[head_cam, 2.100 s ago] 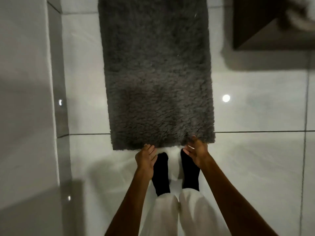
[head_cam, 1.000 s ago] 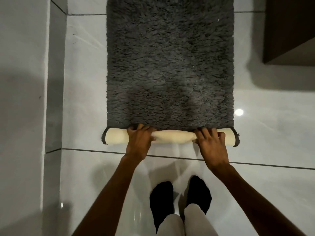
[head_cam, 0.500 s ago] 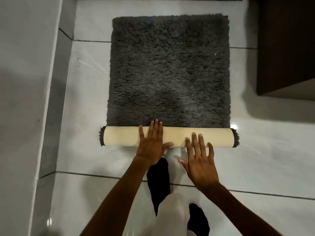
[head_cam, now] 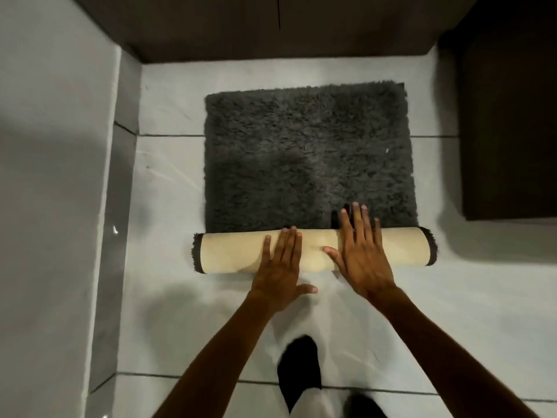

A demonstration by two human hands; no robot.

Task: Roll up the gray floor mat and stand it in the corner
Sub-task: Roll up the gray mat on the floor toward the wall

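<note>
The shaggy gray floor mat (head_cam: 307,158) lies on the white tiled floor, its far part flat. Its near end is wound into a roll (head_cam: 229,250) that shows the cream backing, with dark pile at both ends. My left hand (head_cam: 280,267) rests flat on the roll near its middle, fingers straight and together. My right hand (head_cam: 361,251) lies flat across the roll just right of it, fingers spread, fingertips reaching over onto the gray pile. Neither hand grips anything.
A gray wall (head_cam: 45,206) with a tiled skirting runs along the left. A dark wooden panel (head_cam: 271,25) closes the far side, and a dark cabinet (head_cam: 509,131) stands at the right. My black-socked feet (head_cam: 298,366) stand on the tiles behind the roll.
The near edge was lifted and turned over into a roll, which has grown thicker and moved away from me. My hands went from gripping the edge to lying flat on the roll.
</note>
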